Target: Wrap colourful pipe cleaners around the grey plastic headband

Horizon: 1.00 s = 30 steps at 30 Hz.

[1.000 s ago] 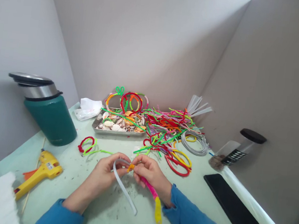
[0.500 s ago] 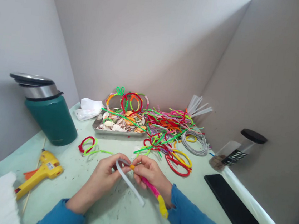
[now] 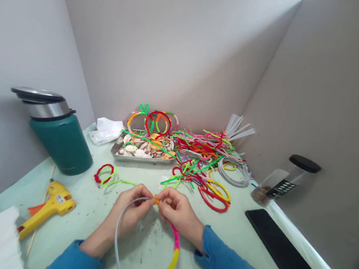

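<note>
Arching between both hands, a grey headband (image 3: 117, 231) is held over the pale green table (image 3: 146, 256), on the near side of a metal tray (image 3: 144, 160). Its bare stretch is pinched between thumb and fingertips of the left hand (image 3: 130, 213). Just beside, an orange pipe cleaner (image 3: 157, 200) is pinched in the fingertips of the right hand (image 3: 181, 214), below which pink and yellow wrapping (image 3: 173, 254) is seen.

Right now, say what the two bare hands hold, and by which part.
A thin, curved grey band, partly wrapped yellow, pink and orange: the left hand pinches it beside the orange wrapping, the right hand on it.
</note>
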Each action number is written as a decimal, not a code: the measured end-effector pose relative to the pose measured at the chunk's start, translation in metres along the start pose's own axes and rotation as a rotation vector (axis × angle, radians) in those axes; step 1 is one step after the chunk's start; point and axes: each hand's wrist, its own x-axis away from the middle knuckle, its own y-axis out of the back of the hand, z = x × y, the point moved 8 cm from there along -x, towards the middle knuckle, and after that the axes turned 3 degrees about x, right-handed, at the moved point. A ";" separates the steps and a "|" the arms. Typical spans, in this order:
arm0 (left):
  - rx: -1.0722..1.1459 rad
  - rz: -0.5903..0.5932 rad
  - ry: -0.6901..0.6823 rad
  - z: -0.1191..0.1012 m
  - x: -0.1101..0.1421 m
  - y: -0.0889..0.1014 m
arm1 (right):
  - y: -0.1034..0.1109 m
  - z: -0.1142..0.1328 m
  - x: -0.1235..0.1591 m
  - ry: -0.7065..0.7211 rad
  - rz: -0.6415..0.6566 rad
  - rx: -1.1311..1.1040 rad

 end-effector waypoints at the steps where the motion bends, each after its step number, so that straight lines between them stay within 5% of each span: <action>1: 0.028 -0.005 0.022 0.002 0.000 -0.001 | 0.000 0.000 0.000 0.008 -0.004 0.011; 12: 0.125 0.011 -0.045 -0.013 -0.001 0.000 | -0.002 0.002 0.002 -0.088 0.087 -0.182; 30: -0.212 -0.006 -0.297 -0.035 0.004 0.003 | 0.002 -0.002 0.000 -0.125 0.059 -0.183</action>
